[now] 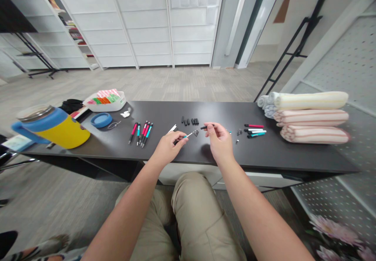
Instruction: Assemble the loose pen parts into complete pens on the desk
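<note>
My left hand (pixel 170 145) pinches a thin pen refill (pixel 188 135) with a teal end, pointing right, just above the dark table (pixel 279 153). My right hand (pixel 219 137) is closed on a small black pen grip piece (pixel 205 127) held near the refill's tip. Several assembled red and teal pens (pixel 142 132) lie left of my hands. A row of black grip pieces (pixel 190 121) sits behind them. More pen barrels (pixel 255 131) in red, white and teal lie to the right, with small metal parts (pixel 239 132) beside them.
A yellow jug with a blue lid (pixel 53 129) stands at the left edge. Behind it are a blue ring (pixel 101 119) and a white tray (pixel 107 101) of colourful items. Rolled striped towels (pixel 311 116) are stacked at the right. My knees are under the table's front edge.
</note>
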A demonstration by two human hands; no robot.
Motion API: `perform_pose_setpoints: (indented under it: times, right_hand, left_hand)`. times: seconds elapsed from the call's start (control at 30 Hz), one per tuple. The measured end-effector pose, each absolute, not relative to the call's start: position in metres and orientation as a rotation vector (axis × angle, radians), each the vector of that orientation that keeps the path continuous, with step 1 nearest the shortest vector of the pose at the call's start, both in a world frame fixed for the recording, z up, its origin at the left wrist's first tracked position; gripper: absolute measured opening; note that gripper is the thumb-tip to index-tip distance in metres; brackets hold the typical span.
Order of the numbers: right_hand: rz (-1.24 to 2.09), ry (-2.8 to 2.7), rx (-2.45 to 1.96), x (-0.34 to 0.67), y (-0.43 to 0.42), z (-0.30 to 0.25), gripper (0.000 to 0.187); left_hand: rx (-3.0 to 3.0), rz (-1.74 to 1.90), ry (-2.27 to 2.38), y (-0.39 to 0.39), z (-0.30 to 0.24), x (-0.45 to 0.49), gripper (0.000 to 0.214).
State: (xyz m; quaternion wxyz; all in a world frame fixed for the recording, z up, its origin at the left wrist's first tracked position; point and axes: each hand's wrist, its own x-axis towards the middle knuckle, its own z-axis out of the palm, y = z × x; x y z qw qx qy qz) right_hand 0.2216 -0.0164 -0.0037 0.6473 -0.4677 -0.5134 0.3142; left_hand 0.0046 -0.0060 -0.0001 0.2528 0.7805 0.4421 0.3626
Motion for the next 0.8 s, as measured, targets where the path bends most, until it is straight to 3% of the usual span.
perform_pose_setpoints:
  times: [0.8]
  right_hand:
    - [0.871, -1.645, -1.140, 0.2156, -0.0180, -0.0061, 0.029]
  left_hand:
    - [2.278, 1.062, 1.168, -0.0034, 0.0010, 0.0016, 0.013]
